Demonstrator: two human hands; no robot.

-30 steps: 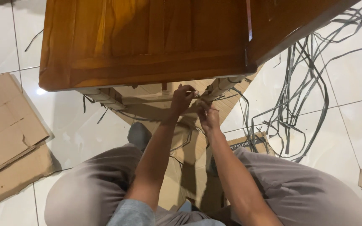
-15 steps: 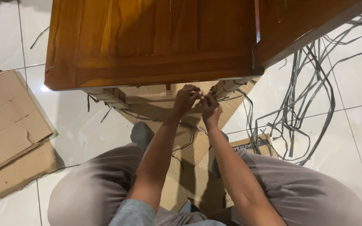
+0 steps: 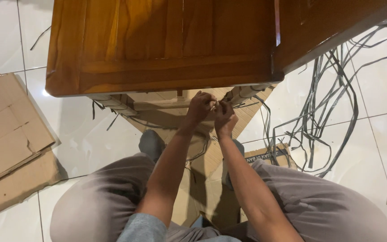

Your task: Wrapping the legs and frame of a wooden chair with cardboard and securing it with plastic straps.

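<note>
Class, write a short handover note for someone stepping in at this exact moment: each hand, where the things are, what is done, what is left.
Left hand: fingers pinched at the cardboard wrapping under the wooden table top.
Right hand: close beside the left, pinching at the same spot; what it grips is too small to tell.
Things: grey packing straps lie loose on the tiled floor to the right; flat cardboard sheets lie to the left.
Done: many straps and some cardboard already off.
Left: table legs still wrapped.

My one head camera looks steeply down, close over my forearms, knees, wooden table [image 3: 166, 49] and tiled floor [image 3: 381, 89].
</note>
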